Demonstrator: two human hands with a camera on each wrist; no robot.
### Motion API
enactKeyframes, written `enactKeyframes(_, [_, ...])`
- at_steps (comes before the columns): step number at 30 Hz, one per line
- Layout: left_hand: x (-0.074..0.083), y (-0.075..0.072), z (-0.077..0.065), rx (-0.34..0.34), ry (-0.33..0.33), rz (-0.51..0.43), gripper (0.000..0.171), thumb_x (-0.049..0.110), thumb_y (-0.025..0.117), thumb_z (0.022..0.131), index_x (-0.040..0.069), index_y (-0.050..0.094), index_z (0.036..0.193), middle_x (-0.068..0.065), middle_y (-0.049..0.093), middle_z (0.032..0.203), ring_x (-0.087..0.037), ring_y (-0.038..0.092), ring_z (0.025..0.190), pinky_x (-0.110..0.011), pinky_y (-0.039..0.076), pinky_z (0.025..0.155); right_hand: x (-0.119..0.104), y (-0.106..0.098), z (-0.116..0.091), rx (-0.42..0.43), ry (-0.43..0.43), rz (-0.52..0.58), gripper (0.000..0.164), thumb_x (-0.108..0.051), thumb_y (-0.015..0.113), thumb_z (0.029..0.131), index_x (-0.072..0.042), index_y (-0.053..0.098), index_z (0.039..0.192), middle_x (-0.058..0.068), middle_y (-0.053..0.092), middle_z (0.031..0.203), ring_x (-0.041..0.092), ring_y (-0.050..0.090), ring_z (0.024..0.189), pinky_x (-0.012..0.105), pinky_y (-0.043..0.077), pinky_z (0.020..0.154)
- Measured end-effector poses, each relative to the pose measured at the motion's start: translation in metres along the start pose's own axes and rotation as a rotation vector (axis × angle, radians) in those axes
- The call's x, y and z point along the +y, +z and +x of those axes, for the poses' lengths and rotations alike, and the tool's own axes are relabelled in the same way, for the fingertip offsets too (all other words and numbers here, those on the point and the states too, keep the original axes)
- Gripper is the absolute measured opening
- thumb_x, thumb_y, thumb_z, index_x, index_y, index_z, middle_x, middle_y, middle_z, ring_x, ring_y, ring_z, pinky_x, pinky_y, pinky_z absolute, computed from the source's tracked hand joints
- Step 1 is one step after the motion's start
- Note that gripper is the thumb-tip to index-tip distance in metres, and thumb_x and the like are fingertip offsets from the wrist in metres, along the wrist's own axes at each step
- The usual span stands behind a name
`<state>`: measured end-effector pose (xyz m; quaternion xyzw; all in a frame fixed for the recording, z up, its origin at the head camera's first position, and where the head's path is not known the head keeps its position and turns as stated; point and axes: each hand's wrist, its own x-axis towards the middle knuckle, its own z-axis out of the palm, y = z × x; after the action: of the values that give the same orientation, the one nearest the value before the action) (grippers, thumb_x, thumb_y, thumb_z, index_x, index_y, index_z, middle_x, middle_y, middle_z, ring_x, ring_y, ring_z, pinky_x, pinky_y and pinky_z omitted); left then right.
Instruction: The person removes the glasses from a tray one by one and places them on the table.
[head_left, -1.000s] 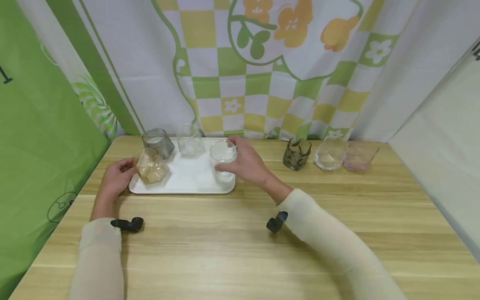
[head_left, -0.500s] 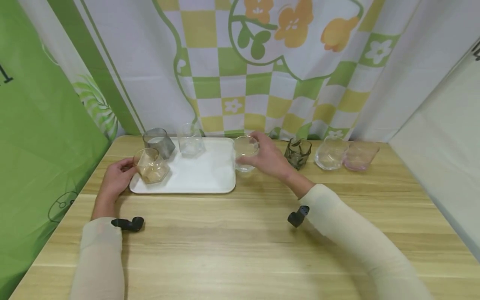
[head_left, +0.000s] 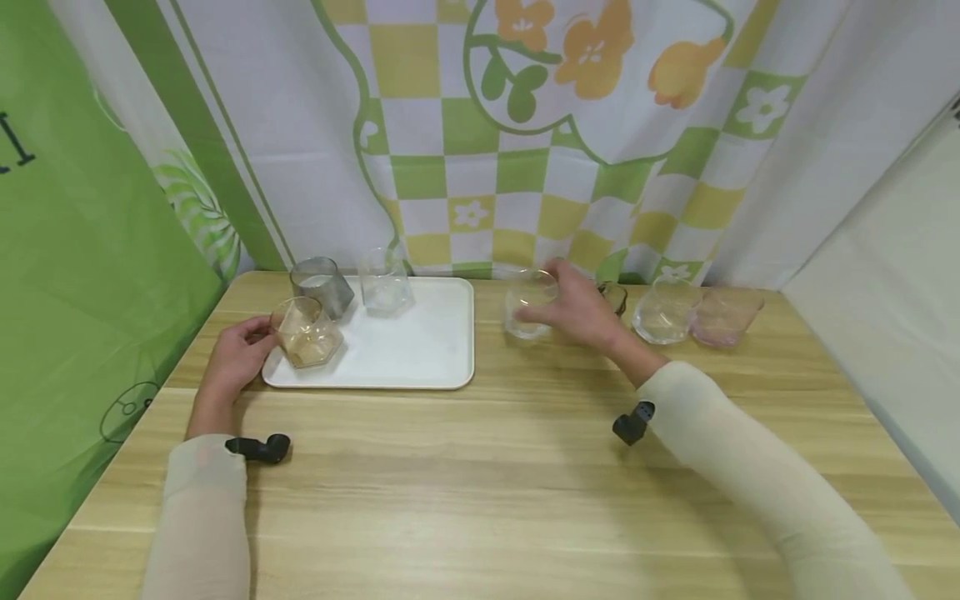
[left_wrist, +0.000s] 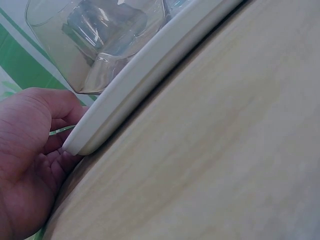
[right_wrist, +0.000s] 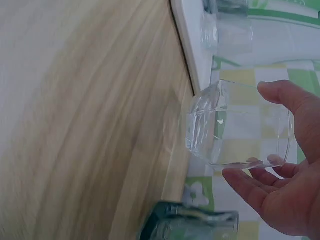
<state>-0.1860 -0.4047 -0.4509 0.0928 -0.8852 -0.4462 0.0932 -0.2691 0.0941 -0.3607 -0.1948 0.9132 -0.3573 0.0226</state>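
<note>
My right hand [head_left: 581, 310] grips a clear drinking glass [right_wrist: 240, 125] between thumb and fingers, upright and just above the wood, right of the white tray [head_left: 405, 354]. At the tray's left end my left hand [left_wrist: 45, 130] pinches the rim, its fingers curled at the corner. Close to those fingers stands an amber glass [head_left: 307, 342] on the tray. Behind it on the tray are a grey glass [head_left: 324, 290] and a clear angular glass [head_left: 386, 292].
Just right of my right hand is a dark glass [head_left: 617, 298], partly hidden by it. A clear glass [head_left: 663, 315] and a pink-tinted glass [head_left: 723, 318] stand further right on the wooden table [head_left: 450, 475]. A patterned curtain [head_left: 480, 179] hangs along the back.
My right hand has carried the clear glass off the tray's right end and rightward over the table, towards the dark glass. My left hand has stayed at the tray's rim.
</note>
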Motion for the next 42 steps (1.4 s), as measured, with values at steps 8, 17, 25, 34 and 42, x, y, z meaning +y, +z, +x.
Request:
enactKeyframes(8, [-0.001,-0.001,0.001,-0.004,-0.009,0.009,0.044,0.016,0.059,0.102,-0.009,0.057,0.139,-0.026,0.061,0.122,-0.014,0.054,0.099,-0.024,0.040,0.087,0.011,-0.010,0.005,-0.027,0.019,-0.001,0.082,-0.033,0.088,0.082,0.004,0.045,0.141,0.025,0.053,0.139,0.041,0.051,0.125,0.054,0.043,0.103])
enactKeyframes(17, [0.000,-0.001,0.001,-0.009,-0.012,0.004,0.045,0.015,0.059,0.102,-0.009,0.057,0.139,-0.027,0.061,0.123,-0.020,0.055,0.104,-0.027,0.040,0.089,0.010,-0.013,0.007,-0.026,0.012,-0.040,0.083,-0.036,0.084,0.084,0.001,0.044,0.147,0.025,0.056,0.136,0.039,0.054,0.121,0.054,0.046,0.099])
enactKeyframes(25, [-0.002,-0.001,0.002,0.000,-0.003,-0.004,0.044,0.014,0.059,0.102,-0.010,0.058,0.138,-0.027,0.061,0.122,-0.016,0.054,0.101,-0.025,0.040,0.088,0.008,-0.013,0.011,-0.046,0.011,-0.127,0.086,-0.036,0.085,0.083,0.005,0.045,0.148,0.025,0.059,0.134,0.040,0.056,0.121,0.054,0.046,0.100])
enactKeyframes(34, [-0.002,0.000,0.001,-0.001,0.000,-0.014,0.043,0.013,0.058,0.103,-0.010,0.057,0.139,-0.026,0.060,0.123,-0.010,0.053,0.100,-0.021,0.040,0.088,0.010,-0.013,0.016,-0.069,0.042,-0.202,0.086,-0.037,0.083,0.085,0.006,0.044,0.148,0.026,0.055,0.140,0.041,0.052,0.127,0.055,0.043,0.104])
enactKeyframes(42, [-0.001,0.000,0.001,-0.004,0.004,-0.023,0.043,0.014,0.058,0.103,-0.010,0.057,0.139,-0.026,0.060,0.124,-0.008,0.052,0.099,-0.021,0.041,0.088,0.010,-0.013,0.018,-0.086,0.071,-0.201,0.088,-0.038,0.081,0.087,0.006,0.041,0.151,0.026,0.049,0.148,0.043,0.048,0.132,0.056,0.041,0.108])
